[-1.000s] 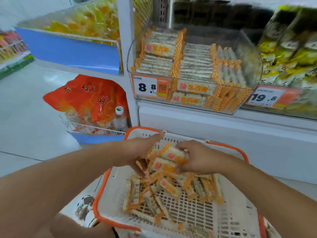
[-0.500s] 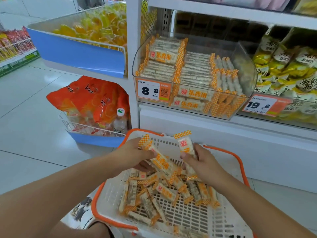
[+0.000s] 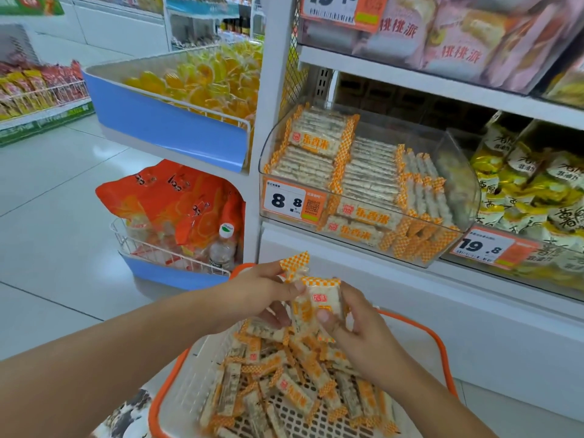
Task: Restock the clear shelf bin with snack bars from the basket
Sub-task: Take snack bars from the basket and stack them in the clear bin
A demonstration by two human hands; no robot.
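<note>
**Both hands lift bars above basket**

Left hand (image 3: 262,292) and right hand (image 3: 357,324) each grip snack bars (image 3: 316,306), raised higher than before, over basket (image 3: 441,343). Far right, clear bin (image 3: 455,184), tag "8.8" (image 3: 292,202); bar logo probably "乐香米".

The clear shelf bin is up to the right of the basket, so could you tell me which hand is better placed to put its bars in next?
Probably the right hand: it grips a snack bar and sits nearer the clear shelf bin. The left hand also holds bars, farther left.
</note>
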